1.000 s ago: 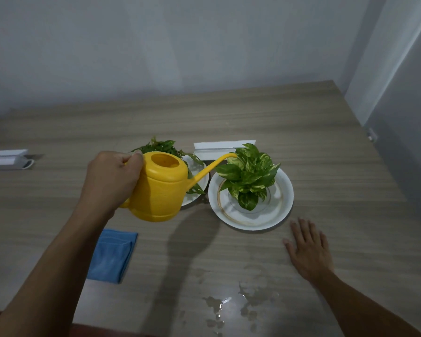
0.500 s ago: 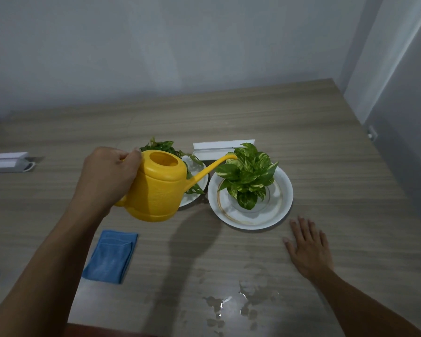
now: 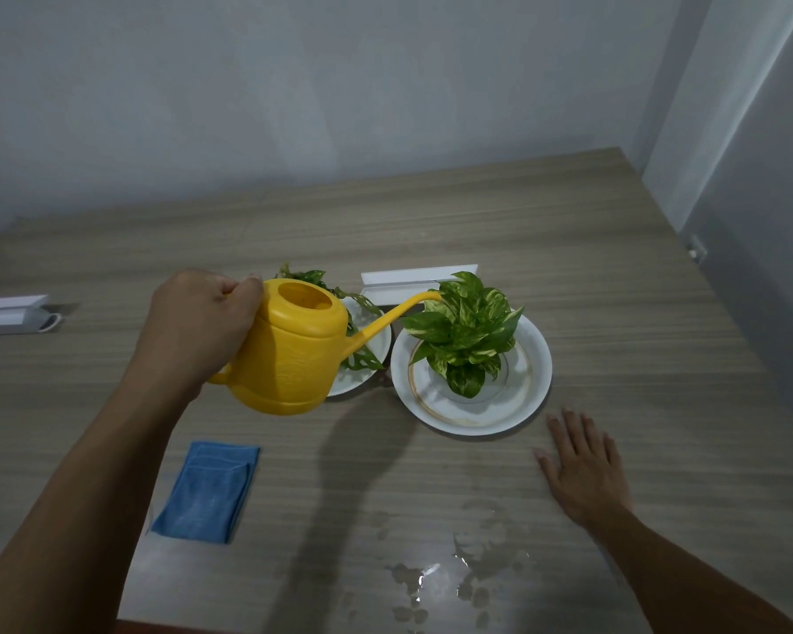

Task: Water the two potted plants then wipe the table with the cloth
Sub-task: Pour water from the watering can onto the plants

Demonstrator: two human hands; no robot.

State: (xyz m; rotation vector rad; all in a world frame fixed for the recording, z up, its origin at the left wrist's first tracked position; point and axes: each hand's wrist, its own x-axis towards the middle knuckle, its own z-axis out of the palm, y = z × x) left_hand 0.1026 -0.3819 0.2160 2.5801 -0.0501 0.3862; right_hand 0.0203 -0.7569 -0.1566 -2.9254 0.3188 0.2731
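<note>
My left hand [image 3: 198, 327] grips the handle of a yellow watering can [image 3: 289, 354], held above the table and tilted right. Its spout tip sits over the variegated right plant [image 3: 465, 334], which stands on a white plate [image 3: 529, 391]. The left plant [image 3: 349, 313] on its own white plate [image 3: 362, 377] is mostly hidden behind the can. My right hand [image 3: 580, 469] lies flat on the table, fingers spread, just right of and below the right plate. A folded blue cloth [image 3: 207, 491] lies on the table at the lower left. A water puddle [image 3: 436, 574] is spread near the front edge.
A white box [image 3: 413, 281] lies behind the two plants. Another white object [image 3: 10, 313] sits at the table's left edge. The wooden table [image 3: 614, 290] meets walls at the back and on the right.
The watering can and my left hand stay nearly in place, spout still over the right plant. My right hand has not moved.
</note>
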